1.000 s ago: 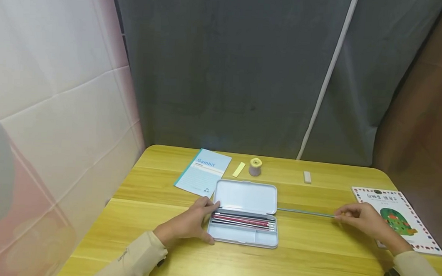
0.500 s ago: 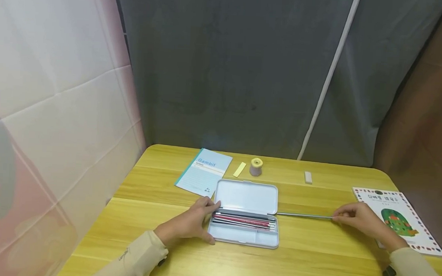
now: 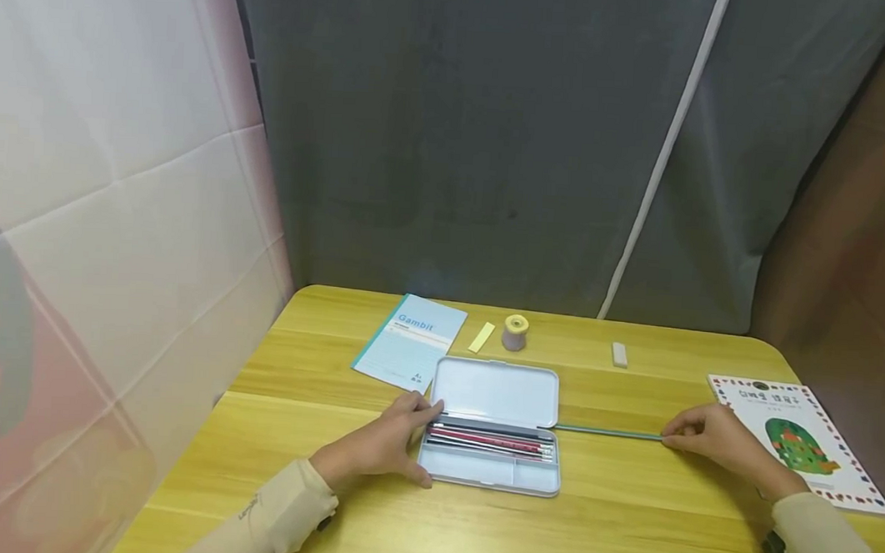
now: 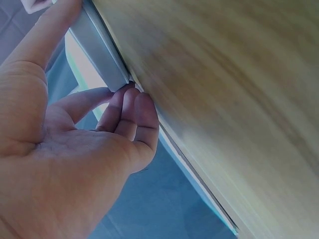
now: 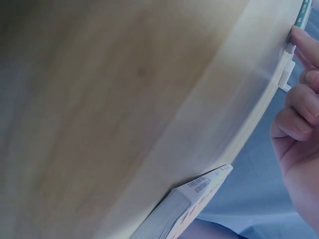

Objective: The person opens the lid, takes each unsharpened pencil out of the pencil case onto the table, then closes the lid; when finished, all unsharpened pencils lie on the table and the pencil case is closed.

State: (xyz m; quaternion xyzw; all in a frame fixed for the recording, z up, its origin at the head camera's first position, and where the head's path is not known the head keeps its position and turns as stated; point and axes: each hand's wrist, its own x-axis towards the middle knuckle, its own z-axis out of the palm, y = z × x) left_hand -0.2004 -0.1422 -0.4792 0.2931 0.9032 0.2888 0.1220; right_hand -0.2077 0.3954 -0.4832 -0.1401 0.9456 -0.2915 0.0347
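Observation:
A white pencil case [image 3: 495, 391] lies with its lid back on the table. Several red and black pencils [image 3: 488, 443] lie side by side in its rear compartment, while bare tray shows in the front ones. My left hand [image 3: 378, 440] holds the case's left end, thumb at the front corner and forefinger near the hinge; in the left wrist view its other fingers curl by the case edge. Between thumb and fingertips my right hand [image 3: 721, 441] pinches the right end of a green pencil [image 3: 607, 432]. This pencil lies low, its left end by the case's hinge corner.
Behind the case are a light blue notebook [image 3: 411, 342], a yellow strip [image 3: 481, 337], a small yellow-topped spool-shaped item [image 3: 515, 333] and a white eraser [image 3: 619, 355]. A picture book [image 3: 798, 437] lies at the right, beside my right forearm.
My right hand has shifted slightly left with the green pencil, whose left end has come a little nearer the front. My left hand keeps its hold on the case.

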